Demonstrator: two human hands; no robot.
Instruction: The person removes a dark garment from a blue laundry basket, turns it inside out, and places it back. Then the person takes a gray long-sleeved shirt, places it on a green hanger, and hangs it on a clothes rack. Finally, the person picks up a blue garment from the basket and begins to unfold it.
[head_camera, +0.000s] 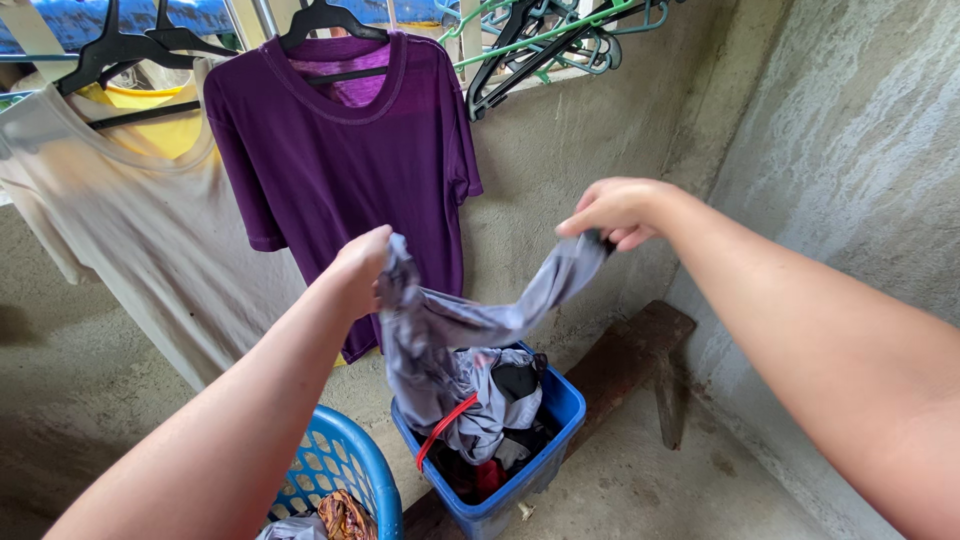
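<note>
I hold a damp grey garment stretched between both hands above a blue rectangular tub. My left hand grips one bunched end of it. My right hand pinches the other end, higher and further right. The rest of the grey cloth hangs down into the tub, where dark, red and grey clothes lie in a heap.
A purple T-shirt and a cream T-shirt hang on black hangers against the concrete wall. Spare green and black hangers cluster at the top. A round blue laundry basket stands at lower left. A low wooden bench sits in the corner.
</note>
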